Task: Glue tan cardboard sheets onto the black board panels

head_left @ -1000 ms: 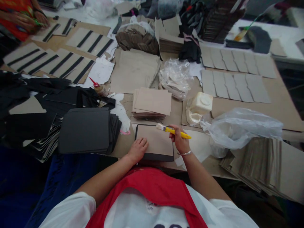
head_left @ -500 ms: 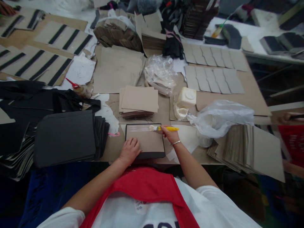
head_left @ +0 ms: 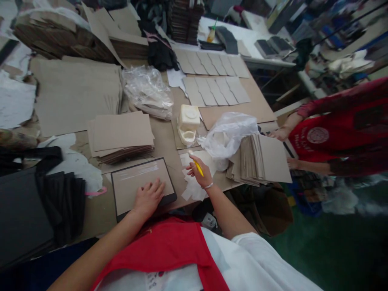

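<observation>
My left hand [head_left: 149,197] lies flat, fingers spread, on a tan cardboard panel [head_left: 130,192] with a black border. Wet, shiny streaks run along the panel's far side. To its right, my right hand [head_left: 198,171] is closed around the yellow handle of a paintbrush [head_left: 198,167]. The brush is held off the panel, its pale bristles pointing away from me toward a cut-open white plastic container [head_left: 188,127]. White paper scraps [head_left: 194,189] lie under my right hand.
Behind the panel sits a stack of tan cards [head_left: 123,131]. Black folded pieces [head_left: 60,210] are piled at left. A clear plastic bag [head_left: 232,133] and a row of cardboard sheets [head_left: 273,159] stand at right. Beyond them a co-worker in a red apron [head_left: 321,137] reaches toward the table.
My right hand has lifted the brush off the panel and moved right, turning the bristles away from me. My left hand stays on the panel. The view has swung to the right.
</observation>
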Motion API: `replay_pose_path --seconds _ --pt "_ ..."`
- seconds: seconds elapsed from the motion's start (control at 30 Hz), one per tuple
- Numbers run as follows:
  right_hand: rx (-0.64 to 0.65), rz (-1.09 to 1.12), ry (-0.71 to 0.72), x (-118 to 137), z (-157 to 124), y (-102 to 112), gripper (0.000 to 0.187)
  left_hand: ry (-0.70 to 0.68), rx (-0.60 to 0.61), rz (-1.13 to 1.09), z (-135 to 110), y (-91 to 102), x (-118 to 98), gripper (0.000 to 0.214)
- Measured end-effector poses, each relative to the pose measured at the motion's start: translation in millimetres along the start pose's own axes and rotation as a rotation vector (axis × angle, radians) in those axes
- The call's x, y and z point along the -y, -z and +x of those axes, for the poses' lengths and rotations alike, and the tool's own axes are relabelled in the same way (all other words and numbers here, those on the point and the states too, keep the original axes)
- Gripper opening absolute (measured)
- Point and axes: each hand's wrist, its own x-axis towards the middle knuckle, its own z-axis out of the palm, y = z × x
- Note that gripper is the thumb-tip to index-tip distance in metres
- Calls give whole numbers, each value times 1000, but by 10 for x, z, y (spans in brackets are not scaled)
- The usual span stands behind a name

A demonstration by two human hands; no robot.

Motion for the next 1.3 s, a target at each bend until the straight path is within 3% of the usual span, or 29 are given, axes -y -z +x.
replay_pose_path --seconds 0.1,0.2,0.33,0.47,0.6,0.73,0.8,0.87,0.97,1.1,1.2,1.3 --pt "-73 -453 90 -370 -3 45 27 9 -16 33 -34 -17 -18 44" --pt "-64 -760 228 -662 148 -134 19 35 -29 51 -62 -41 -48 45" --pt "-41 -925 287 -864 328 -365 22 75 -23 33 -72 -60 -84 45" --pt "-52 -908 331 -933 352 -375 21 105 -22 9 -84 -40 -79 45" --pt "-167 -560 385 -693 195 -356 13 150 -60 -166 -36 39 -10 47" --pt "-230 10 260 -101 -86 -445 21 155 -249 -662 151 169 10 69" --pt "-165 229 176 186 -196 -501 28 125 -212 -1001 263 214 -13 71" --pt "-115 351 120 388 -255 -546 27 115 -78 -1313 339 227 -31 56" --pt "-80 364 136 517 -254 -598 24 182 60 -1544 343 211 -5 39" --pt "-59 76 281 524 -136 -707 37 287 133 -1525 214 224 155 28" --pt "-123 -129 362 498 17 -826 28 379 173 -1445 74 287 391 25" --pt "-242 -186 360 438 198 -932 22 478 154 -1368 -108 338 729 26"
